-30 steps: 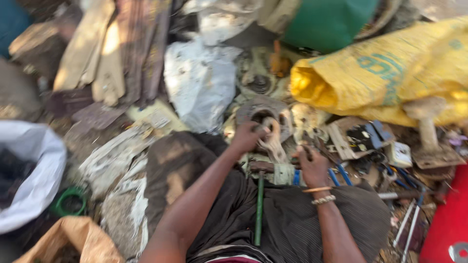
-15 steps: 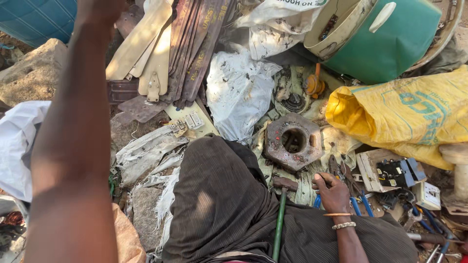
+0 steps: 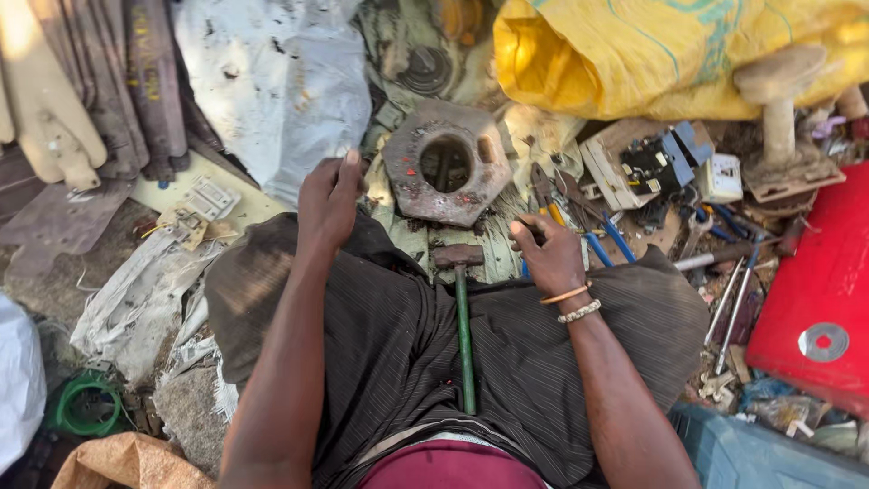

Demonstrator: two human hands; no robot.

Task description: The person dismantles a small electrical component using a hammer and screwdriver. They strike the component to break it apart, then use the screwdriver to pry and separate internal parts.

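The right hand was curled shut near the grips of a pair of pliers lying on the ground before the knee, though whether the fingers actually clasped them could not be told. The left hand hung just left of a rusty hexagonal metal block with a round hole through it, fingers bunched loosely together and apparently empty, not touching the block. A hammer with a green handle lay along the dark cloth of the lap, its head pointing toward the block. To work the block well, it seemed wise to steady it flat with one hand and keep fingers away from the hole and the edges. Beyond, a bulging yellow sack with faint teal print filled the upper right, a crumpled white plastic sheet lay at upper left, a pale rectangular switch plate rested on a yellowish card, a small white square box sat beside dark fittings, and a flat red lid lay at the right edge.
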